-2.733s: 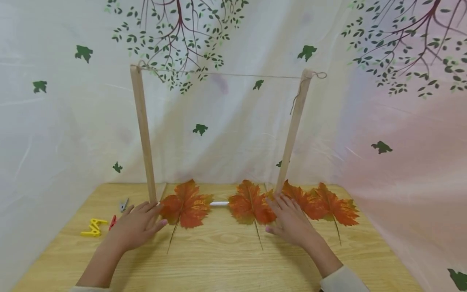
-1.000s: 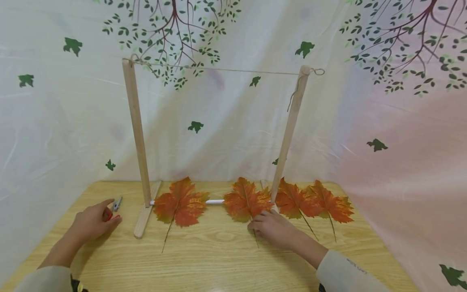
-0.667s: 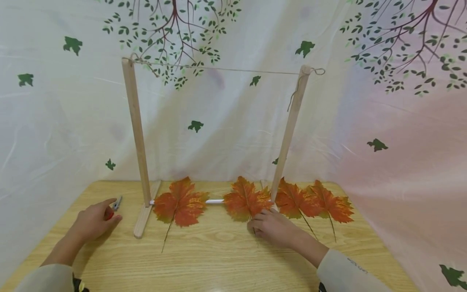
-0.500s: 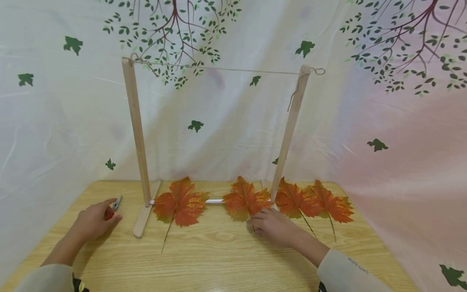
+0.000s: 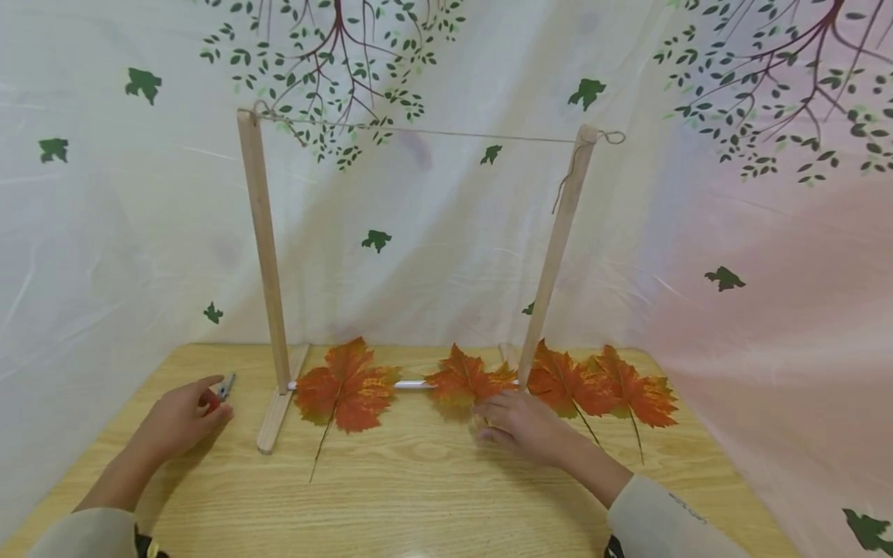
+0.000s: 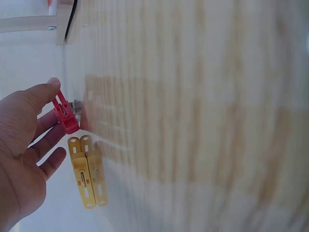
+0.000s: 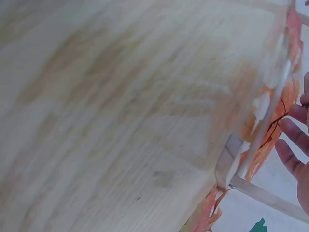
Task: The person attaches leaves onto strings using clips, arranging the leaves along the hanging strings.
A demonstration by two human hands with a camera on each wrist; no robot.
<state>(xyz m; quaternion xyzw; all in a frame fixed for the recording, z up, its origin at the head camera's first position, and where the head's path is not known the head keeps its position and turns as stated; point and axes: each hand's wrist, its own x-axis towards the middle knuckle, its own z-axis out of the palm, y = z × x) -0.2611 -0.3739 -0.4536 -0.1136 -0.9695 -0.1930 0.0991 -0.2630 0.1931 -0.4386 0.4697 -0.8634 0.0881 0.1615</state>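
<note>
My left hand (image 5: 183,418) pinches a red clothespin (image 6: 65,115) between thumb and fingers, low over the table at the left. A grey clothespin (image 5: 225,387) lies right by its fingertips. Two yellow clothespins (image 6: 86,174) lie under that hand, hidden in the head view. My right hand (image 5: 525,425) pinches the thin stem (image 7: 286,116) of an orange-red maple leaf (image 5: 466,381), whose blade tilts over the white rod (image 5: 413,384). Another maple leaf (image 5: 345,387) lies across the rod's left part.
Two wooden posts (image 5: 263,248) (image 5: 558,256) stand at the back, with a string (image 5: 446,133) tied between their tops. Two more maple leaves (image 5: 568,384) (image 5: 628,387) overlap at the right. A printed cloth (image 5: 432,294) hangs behind the wooden table (image 5: 391,496).
From the posts' feet, my left hand has moved left and taken the red clothespin. My right hand has taken the leaf's stem, and the leaf's blade now tilts and looks foreshortened.
</note>
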